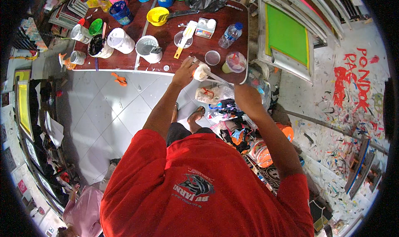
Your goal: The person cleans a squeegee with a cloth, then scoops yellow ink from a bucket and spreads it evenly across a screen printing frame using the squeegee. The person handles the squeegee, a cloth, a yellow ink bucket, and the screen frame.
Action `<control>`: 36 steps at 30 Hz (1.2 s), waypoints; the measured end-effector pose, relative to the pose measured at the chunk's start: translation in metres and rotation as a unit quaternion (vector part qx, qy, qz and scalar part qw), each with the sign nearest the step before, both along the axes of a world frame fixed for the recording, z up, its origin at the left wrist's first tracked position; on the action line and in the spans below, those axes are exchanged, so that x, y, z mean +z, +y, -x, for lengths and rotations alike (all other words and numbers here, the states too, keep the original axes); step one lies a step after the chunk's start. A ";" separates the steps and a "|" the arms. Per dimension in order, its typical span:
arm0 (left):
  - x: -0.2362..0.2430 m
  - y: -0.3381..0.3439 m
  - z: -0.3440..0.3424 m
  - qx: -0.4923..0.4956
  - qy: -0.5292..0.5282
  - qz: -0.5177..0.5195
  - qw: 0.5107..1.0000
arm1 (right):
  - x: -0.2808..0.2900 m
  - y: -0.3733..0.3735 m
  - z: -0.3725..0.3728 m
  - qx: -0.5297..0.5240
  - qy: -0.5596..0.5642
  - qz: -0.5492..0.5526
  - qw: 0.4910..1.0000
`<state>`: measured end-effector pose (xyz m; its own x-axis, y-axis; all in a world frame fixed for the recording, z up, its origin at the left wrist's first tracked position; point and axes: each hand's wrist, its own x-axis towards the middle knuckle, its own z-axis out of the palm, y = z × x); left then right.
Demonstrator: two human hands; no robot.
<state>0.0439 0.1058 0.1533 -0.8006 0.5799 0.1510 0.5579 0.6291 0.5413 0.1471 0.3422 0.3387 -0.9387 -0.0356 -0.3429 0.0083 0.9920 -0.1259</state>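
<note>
At the table's near edge, my left hand [185,73] is wrapped round a small white tub [201,71], tilted with its opening toward the right. My right hand [248,99] is closed, lower and to the right, on the end of a pale, narrow strip [219,78]. This strip runs from the tub's mouth to my right fist; whether it is a stick or a spatula I cannot make out. Just beyond the tub are a small clear lid [212,57] and a lidded plastic cup [235,63] with pale liquid.
The dark red table [174,27] bears white paint pails [121,41], a grey-white bucket [148,49], a yellow bowl [158,16], a yellow-handled spatula [185,39] and a water bottle [230,35]. Bags and rags [232,125] lie right of my feet. Framed screens [286,35] lean at right.
</note>
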 end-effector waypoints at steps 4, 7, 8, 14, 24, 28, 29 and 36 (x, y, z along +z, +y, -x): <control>0.000 0.001 0.001 -0.010 -0.005 0.006 1.000 | -0.021 0.022 0.003 -0.006 -0.080 0.084 0.993; -0.005 -0.002 0.003 -0.009 -0.008 0.010 1.000 | -0.041 0.038 -0.001 0.021 -0.087 0.160 0.983; -0.008 -0.003 0.004 -0.007 -0.008 0.011 1.000 | -0.046 0.041 -0.002 0.026 -0.083 0.178 0.980; -0.011 -0.011 0.010 -0.010 -0.019 0.004 1.000 | -0.061 0.043 -0.004 0.019 -0.082 0.249 0.965; -0.007 -0.019 0.012 0.016 -0.063 -0.044 0.997 | -0.076 0.047 -0.013 -0.028 -0.178 0.349 0.919; -0.016 -0.021 0.016 0.024 -0.077 -0.053 0.995 | -0.092 0.052 -0.027 -0.088 -0.184 0.393 0.897; -0.020 -0.022 0.017 0.026 -0.075 -0.060 0.995 | -0.099 0.053 -0.031 -0.075 -0.164 0.407 0.895; 0.004 -0.012 0.011 0.055 -0.105 -0.123 0.985 | -0.088 0.051 -0.051 -0.215 -0.257 0.465 0.819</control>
<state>0.0325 0.0941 0.1576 -0.8853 0.4540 0.1002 0.3529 0.5157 0.7807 0.1979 0.3929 0.2511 -0.6731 -0.2091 -0.7094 0.6213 0.3606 -0.6957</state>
